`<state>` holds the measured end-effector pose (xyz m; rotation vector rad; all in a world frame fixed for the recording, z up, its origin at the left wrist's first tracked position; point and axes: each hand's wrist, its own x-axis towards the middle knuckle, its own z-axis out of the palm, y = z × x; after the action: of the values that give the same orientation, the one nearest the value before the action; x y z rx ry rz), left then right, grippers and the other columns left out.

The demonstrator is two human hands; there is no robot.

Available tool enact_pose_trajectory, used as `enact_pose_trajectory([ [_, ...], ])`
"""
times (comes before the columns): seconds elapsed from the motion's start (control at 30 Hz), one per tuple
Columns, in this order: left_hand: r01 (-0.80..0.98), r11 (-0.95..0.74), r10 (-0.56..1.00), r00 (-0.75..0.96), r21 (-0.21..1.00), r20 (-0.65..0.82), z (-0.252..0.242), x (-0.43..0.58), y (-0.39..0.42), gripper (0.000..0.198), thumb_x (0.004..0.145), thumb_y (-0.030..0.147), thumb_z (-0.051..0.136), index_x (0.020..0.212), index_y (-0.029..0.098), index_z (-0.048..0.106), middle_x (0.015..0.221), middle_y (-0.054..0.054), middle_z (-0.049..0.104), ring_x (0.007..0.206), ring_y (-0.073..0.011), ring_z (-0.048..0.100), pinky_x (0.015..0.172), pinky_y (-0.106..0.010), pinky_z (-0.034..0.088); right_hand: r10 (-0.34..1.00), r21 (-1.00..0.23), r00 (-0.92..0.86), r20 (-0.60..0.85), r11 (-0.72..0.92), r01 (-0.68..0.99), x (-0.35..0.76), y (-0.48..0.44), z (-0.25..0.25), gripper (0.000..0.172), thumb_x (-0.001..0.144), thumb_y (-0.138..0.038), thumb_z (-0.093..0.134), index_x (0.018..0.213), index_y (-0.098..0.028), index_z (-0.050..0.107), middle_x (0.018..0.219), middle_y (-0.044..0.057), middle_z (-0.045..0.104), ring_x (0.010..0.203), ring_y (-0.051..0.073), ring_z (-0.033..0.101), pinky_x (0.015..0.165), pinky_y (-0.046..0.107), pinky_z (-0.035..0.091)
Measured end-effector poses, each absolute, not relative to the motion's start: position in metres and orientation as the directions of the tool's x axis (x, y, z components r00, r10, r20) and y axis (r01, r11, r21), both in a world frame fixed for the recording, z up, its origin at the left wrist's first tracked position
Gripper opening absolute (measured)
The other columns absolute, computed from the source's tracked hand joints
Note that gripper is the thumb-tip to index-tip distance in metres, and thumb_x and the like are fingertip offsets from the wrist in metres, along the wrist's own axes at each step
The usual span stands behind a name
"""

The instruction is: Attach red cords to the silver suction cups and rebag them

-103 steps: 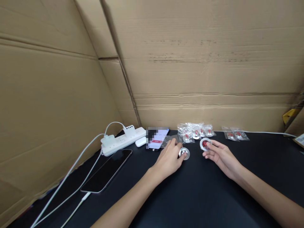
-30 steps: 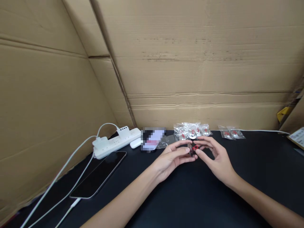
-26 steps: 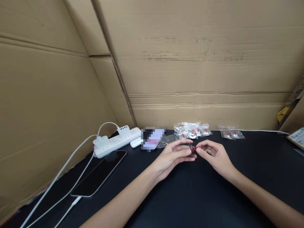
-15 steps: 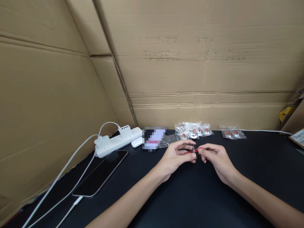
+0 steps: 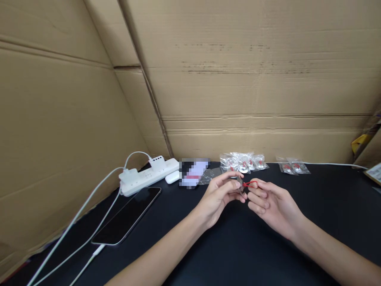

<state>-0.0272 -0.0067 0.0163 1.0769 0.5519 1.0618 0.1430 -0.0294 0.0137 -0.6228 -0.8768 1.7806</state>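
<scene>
My left hand [image 5: 218, 200] is closed around the edge of a small round metal disc [image 5: 240, 182], thumb on its near face and fingers behind. From the middle of the disc a red cord loop [image 5: 249, 184] stretches out to the right. The far end of that loop is pinched between the thumb and forefinger of my right hand [image 5: 275, 204], whose other fingers curl just below. Both hands are raised over the black table [image 5: 247, 246]. Part of the disc is hidden by my left fingers.
Clear bags with similar silver discs and red cords [image 5: 244, 165] lie at the back; more bags [image 5: 293, 167] are farther right. On the left are a white power strip [image 5: 149, 174], a tablet [image 5: 127, 218] and white cables. Cardboard walls [image 5: 253, 95] surround the table.
The disc has turned in my left hand, and my left thumb has moved up onto its face. My right hand has rolled palm-up, and the cord loop is drawn out longer.
</scene>
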Motion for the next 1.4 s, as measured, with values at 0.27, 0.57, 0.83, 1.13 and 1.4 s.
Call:
enact_pose_trajectory([
  [0.27,-0.263,-0.073,0.884,0.429,0.962,0.184,0.011,-0.027,-0.006,0.029,0.075,0.024,0.074,0.102,0.016,0.065,0.080,-0.004,0.062,0.066,-0.0160,0.062,0.063,-0.031,0.051,0.896,-0.790,-0.441,-0.050,-0.306,-0.532,0.146,-0.028,0.014,0.041,0.081,-0.029,0.071,0.065,-0.021,0.034,0.058,-0.010,0.020,0.049,0.007,0.010,0.045,0.023,0.017],
  [0.57,0.322,-0.621,0.769,0.428,0.715,0.475,0.014,-0.033,-0.013,0.036,0.076,0.020,0.069,0.111,0.021,0.070,0.101,-0.007,0.063,0.083,-0.0201,0.061,0.078,-0.033,0.050,0.881,-0.935,-0.454,-0.133,-0.263,-0.237,0.146,-0.030,0.005,0.043,0.085,-0.045,0.069,0.070,-0.020,0.038,0.054,-0.011,0.027,0.046,0.004,0.014,0.044,0.022,0.010],
  [0.83,0.407,-0.719,0.692,0.494,0.564,0.526,0.010,-0.030,-0.021,0.046,0.079,0.015,0.064,0.124,0.016,0.059,0.113,-0.011,0.060,0.098,-0.0226,0.062,0.086,-0.033,0.051,0.964,-0.992,-0.243,-0.107,-0.121,-0.041,0.133,-0.032,-0.003,0.042,0.072,-0.044,0.078,0.076,-0.021,0.043,0.057,-0.010,0.038,0.045,0.005,0.025,0.040,0.019,0.018],
  [1.13,0.500,-0.750,0.658,0.494,0.433,0.569,0.004,-0.027,-0.024,0.047,0.078,0.014,0.062,0.124,0.014,0.055,0.115,-0.011,0.058,0.102,-0.0222,0.060,0.089,-0.036,0.054,0.985,-0.975,-0.050,0.163,0.169,0.143,0.130,-0.028,-0.017,0.030,0.083,-0.040,0.064,0.069,-0.019,0.047,0.053,-0.008,0.039,0.046,0.007,0.034,0.040,0.019,0.028],
  [1.4,0.541,-0.724,0.681,0.462,0.428,0.568,0.008,-0.029,-0.020,0.037,0.080,0.016,0.062,0.117,0.014,0.058,0.108,-0.009,0.059,0.095,-0.0210,0.062,0.083,-0.035,0.055,0.978,-0.988,-0.139,0.153,0.152,-0.013,0.137,-0.023,-0.013,0.026,0.081,-0.041,0.067,0.078,-0.017,0.059,0.061,-0.003,0.054,0.042,0.006,0.041,0.037,0.019,0.033],
])
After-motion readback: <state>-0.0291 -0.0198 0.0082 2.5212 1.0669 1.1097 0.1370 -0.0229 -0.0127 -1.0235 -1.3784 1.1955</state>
